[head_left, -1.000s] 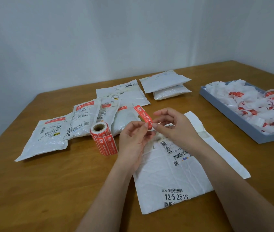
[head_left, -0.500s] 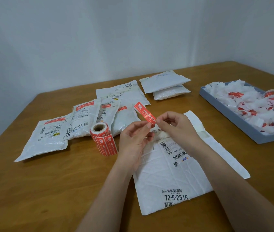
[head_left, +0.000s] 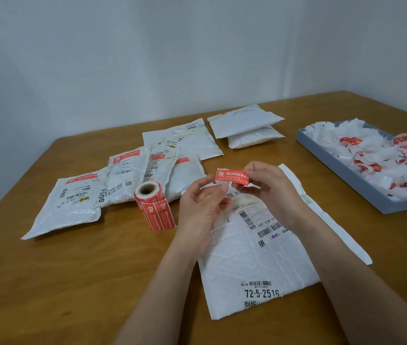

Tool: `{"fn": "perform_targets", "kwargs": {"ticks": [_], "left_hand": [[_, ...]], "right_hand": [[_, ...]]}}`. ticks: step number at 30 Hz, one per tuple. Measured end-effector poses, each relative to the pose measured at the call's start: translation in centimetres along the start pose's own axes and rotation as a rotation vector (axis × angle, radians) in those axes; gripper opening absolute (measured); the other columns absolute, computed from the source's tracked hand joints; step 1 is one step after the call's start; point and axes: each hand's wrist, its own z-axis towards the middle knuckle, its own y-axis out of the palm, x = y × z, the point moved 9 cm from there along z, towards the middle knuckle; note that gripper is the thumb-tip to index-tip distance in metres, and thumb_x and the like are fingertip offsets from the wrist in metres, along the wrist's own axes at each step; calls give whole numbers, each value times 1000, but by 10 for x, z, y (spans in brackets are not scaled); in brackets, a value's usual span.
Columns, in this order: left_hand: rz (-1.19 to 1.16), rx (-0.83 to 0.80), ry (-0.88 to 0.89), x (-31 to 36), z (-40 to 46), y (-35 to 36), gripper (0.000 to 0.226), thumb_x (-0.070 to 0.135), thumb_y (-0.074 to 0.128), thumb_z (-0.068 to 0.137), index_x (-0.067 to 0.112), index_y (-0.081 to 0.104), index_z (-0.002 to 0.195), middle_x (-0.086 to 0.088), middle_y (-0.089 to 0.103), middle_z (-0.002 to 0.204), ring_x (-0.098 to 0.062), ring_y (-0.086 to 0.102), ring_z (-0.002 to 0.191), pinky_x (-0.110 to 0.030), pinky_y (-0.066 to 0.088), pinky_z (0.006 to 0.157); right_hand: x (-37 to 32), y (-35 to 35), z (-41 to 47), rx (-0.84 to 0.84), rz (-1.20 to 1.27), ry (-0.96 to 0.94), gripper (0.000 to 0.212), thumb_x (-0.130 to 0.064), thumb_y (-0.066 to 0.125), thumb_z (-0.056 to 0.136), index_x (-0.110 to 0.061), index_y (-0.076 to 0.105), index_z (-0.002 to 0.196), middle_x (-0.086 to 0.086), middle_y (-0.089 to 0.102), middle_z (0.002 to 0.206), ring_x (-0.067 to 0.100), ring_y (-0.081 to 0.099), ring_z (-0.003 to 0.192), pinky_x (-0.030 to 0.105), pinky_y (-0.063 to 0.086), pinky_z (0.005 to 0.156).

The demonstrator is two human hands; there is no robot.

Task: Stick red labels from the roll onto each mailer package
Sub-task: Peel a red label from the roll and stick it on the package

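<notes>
Since the earlier frames the red label (head_left: 232,178) has swung from a steep slant to nearly level, printed face toward the camera, and both hands have lifted a little with it. It hangs in the air between the two sets of fingers: the right hand (head_left: 269,192) pinches its right end between thumb and forefinger, while the left hand (head_left: 203,205) has its thumb tip at the lower edge near the middle, its other fingers loosely curled below. Whether the left thumb grips the label or only steadies it I cannot tell.

My reading is that the peel is done or close to done and the placing step is next. Just below the fingers lies the large white mailer (head_left: 254,260), with no red label that I can see on it; the move calls for lowering the label flat onto a bare patch clear of the barcodes and pressing it down from one end.

Left of the fingers stands the label roll (head_left: 152,207) on the worktop (head_left: 73,282); beyond it the labelled mailers (head_left: 113,185) overlap. Right of the fingers sits a grey tray (head_left: 346,180) of discarded backing scraps, cut off by the frame edge.

Any backing paper behind the label is hidden, as is the mailer's top under the hands. The label's small print is too fine to read.
</notes>
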Motion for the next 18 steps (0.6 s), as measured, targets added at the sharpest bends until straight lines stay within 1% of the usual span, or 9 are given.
{"fn": "perform_targets", "kwargs": {"ticks": [2,5,8,11,14,18], "left_hand": [[53,0,9,0,0,-2,42,12,77,68,6,66,108,-13,71,91,-23,65,73,-41,57,83],[72,18,22,0,1,-6,29,6,75,74,2,68,102,-13,72,92,-22,65,73,-29,56,73],[94,39,35,-1,2,-8,25,0,72,79,-3,66,102,-14,71,86,-19,65,69,-26,55,68],[134,95,50,-3,3,-12,17,-1,71,81,-5,65,97,-15,68,76,-19,62,64,-29,54,70],[157,112,65,-5,2,-12,5,2,71,82,1,68,86,-13,66,70,-19,60,62,-32,54,75],[157,130,73,-6,0,-12,4,1,69,84,-1,67,87,-12,65,70,-16,61,62,-24,56,68]], "right_hand": [[-1,2,0,-17,5,-10,28,-7,40,99,14,53,85,3,58,74,17,59,80,28,53,81],[-1,2,-1,-18,5,-12,29,-7,39,98,17,51,86,6,57,76,16,59,79,31,53,83],[-2,3,-1,-17,31,-13,32,-13,45,95,17,50,86,12,54,80,17,58,80,31,52,82],[-2,3,-2,-20,75,-1,34,-22,47,87,12,51,84,9,57,77,15,59,78,29,52,79],[-4,1,-2,-8,115,0,24,-21,47,89,1,54,82,7,59,73,17,56,76,30,50,78],[-10,-11,-3,27,275,-1,19,-23,51,82,-5,50,75,11,51,72,20,50,74,30,48,75]]}}
